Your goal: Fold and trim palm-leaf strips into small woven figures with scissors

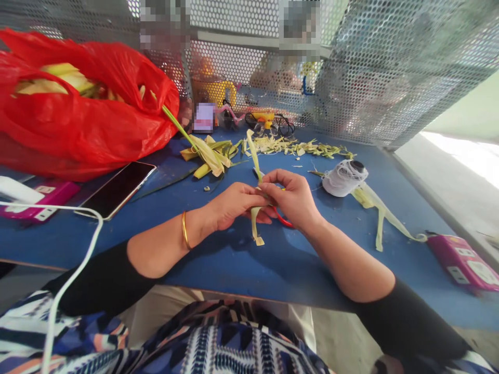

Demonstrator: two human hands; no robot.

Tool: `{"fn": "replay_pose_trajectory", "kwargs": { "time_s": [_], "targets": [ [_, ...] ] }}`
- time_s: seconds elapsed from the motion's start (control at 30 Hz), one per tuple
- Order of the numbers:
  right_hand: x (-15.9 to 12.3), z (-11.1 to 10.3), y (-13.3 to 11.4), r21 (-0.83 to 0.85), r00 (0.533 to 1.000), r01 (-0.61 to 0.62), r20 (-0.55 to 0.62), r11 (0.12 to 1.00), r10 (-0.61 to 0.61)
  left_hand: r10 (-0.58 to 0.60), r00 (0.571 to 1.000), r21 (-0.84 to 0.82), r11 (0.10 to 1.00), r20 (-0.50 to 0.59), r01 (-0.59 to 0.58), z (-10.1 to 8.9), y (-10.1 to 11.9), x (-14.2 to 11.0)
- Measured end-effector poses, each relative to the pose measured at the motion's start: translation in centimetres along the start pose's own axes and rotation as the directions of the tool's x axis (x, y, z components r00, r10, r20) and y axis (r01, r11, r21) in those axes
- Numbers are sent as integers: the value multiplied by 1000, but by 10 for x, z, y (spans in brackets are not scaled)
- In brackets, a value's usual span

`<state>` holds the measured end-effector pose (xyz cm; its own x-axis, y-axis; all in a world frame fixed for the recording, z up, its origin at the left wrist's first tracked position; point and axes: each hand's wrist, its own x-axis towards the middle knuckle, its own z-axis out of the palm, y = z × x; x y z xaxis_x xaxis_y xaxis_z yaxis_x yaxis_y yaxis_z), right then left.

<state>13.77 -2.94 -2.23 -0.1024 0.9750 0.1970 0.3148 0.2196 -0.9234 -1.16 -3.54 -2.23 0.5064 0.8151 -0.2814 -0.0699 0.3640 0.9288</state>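
A strip of pale yellow-green corn husk is pinched between my two hands above the blue table. One end sticks up beyond my fingers; the other hangs below and curls. My left hand, with a gold bangle at the wrist, is closed on the strip from the left. From the right, the fingers of my right hand press together on the same strip. Red-handled scissors lie partly hidden under my right hand. A spool of white thread rests to the right, with a torn husk piece beside it.
A red plastic bag holding husks fills the left back. A phone lies before it. Loose husks and a row of braided strips lie behind my hands. Magenta boxes flank both sides. A perforated metal screen stands behind.
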Motion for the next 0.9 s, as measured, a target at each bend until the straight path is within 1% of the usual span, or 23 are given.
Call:
{"fn": "replay_pose_trajectory", "kwargs": {
  "time_s": [0.1,0.17,0.23,0.27,0.3,0.37,0.43,0.5,0.67,0.9],
  "targets": [
    [1,-1,2,-58,997,32,-64,998,-36,-8,1000,-36,999,2,8,-1,-1,1],
    [0,-4,-2,-186,977,123,-147,975,-152,16,1000,-99,995,-17,-18,-2,0,2],
    [-3,-7,-8,-368,922,229,-213,901,-322,81,994,-183,979,-70,-92,-4,4,3],
    [-5,-8,-11,-452,896,264,-212,852,-390,121,987,-222,965,-107,-142,-4,6,3],
    [-8,-8,-14,-513,886,281,-185,811,-424,160,977,-252,948,-144,-192,-5,8,4],
    [-12,-5,-16,-568,904,284,-108,772,-413,213,956,-289,920,-201,-265,-7,12,5],
    [-15,-1,-14,-565,929,279,-45,776,-367,223,946,-305,907,-236,-290,-7,14,5],
    [-15,4,-9,-532,940,280,-19,799,-341,214,942,-306,907,-257,-290,-6,14,5],
    [-13,7,-2,-420,936,320,4,849,-351,206,943,-317,905,-262,-285,-5,10,5],
    [-14,1,-9,-407,911,407,119,817,-395,206,944,-325,902,-256,-285,-5,12,5]
  ]
}}
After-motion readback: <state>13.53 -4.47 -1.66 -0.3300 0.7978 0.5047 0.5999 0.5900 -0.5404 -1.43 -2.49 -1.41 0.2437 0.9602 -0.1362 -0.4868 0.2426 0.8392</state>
